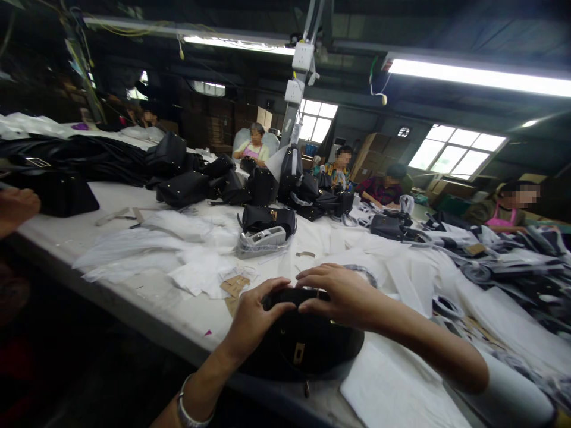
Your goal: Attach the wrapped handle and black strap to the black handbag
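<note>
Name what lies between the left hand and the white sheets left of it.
In the head view, brown scraps lie between the left hand and those sheets.

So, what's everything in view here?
Table: one, whitish, spanning midview
Handbag: one, black, lower middle
Other bags: many, black, along the table
Thin sheets: many, white, across the table
Card pieces: few, brown, near handbag
Co-workers: 5+, mixed clothing, beyond table
Neighbour's hand: one, bare, left edge
Boxes: several, brown, background
Sockets: two, white, upper middle
Lamps: 2+, white, overhead
Windows: several, bright, background
Bracelet: one, silvery, bottom edge
Left hand: one, bare, handbag's top
Right hand: one, bare, same
</note>
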The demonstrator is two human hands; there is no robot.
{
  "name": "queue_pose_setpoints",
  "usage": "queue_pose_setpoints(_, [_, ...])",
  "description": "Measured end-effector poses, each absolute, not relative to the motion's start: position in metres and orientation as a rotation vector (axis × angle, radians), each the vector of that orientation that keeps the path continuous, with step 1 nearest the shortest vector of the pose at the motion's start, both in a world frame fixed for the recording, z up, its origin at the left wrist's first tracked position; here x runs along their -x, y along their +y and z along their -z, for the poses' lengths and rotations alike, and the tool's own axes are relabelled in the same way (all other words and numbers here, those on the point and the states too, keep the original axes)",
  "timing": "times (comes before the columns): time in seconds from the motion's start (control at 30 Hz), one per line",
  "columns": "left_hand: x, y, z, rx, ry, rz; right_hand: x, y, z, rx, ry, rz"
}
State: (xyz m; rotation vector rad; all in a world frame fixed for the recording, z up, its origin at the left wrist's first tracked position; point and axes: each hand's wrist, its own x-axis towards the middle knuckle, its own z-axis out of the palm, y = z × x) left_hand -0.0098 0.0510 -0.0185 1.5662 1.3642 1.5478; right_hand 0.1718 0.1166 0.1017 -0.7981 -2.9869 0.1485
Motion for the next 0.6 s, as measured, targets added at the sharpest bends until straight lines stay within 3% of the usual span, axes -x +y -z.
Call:
queue_pose_setpoints(0.47, [0.016,0.041,0.026,-1.634,1.583,-1.582,-0.172,0.095,-0.072,0.875,-2.8,-0.051])
queue_pose_setpoints(0.6, [0.03,0.04,0.023,-1.647,1.381,-1.452,-0.174,0.09,-0.071,1.007,-2.732,-0.32])
